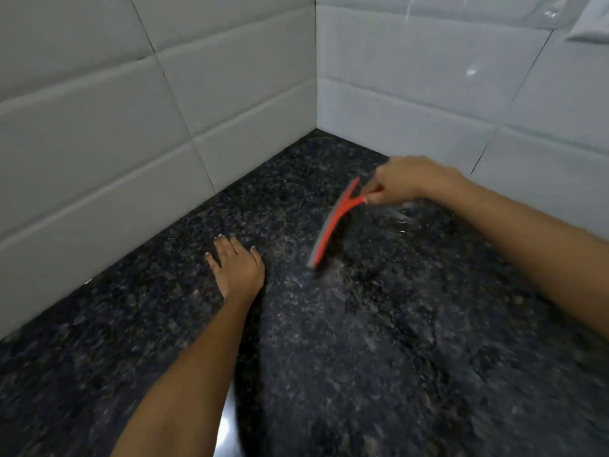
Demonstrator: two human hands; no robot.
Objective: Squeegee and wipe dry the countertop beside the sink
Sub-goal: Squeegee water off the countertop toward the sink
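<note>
Landmark: the inner corner (315,128) where the two walls of pale rectangular glazed tile meet the dark speckled granite worktop (379,357); every place below is told from it.
Left-hand tiled wall (99,133): runs from the corner toward the viewer's left, edging the worktop, so any water has to be pulled away from it.
Left hand (235,265): lies palm down on the stone, nearer the viewer than the corner and left of it.
Left fingers (224,247): spread flat and apart, holding nothing; they point toward the left wall, and I judge the hand is planted as a brace for the reach.
Squeegee (333,225): a red plastic T-shaped squeegee with a pale rubber blade, lying nearer the viewer than the corner and a little right of it; its blade edge slants from near the right hand down toward the viewer, the lower end blurred at the stone, seemingly tilted so the rubber drags.
Right hand (408,181): just right of the corner and near the right wall, closed round the squeegee's short handle.
Right fingers (372,199): clamped on the handle, a grip suited to pressing the blade down.
Water (400,222): glinting streaks beside the blade, under the right wrist; the stone there looks wet.
Right-hand tiled wall (428,94): runs rightward from the corner, glossy with reflections.
Stage: squeegeeing appears under way; no drying cloth is in view, nor the sink.
</note>
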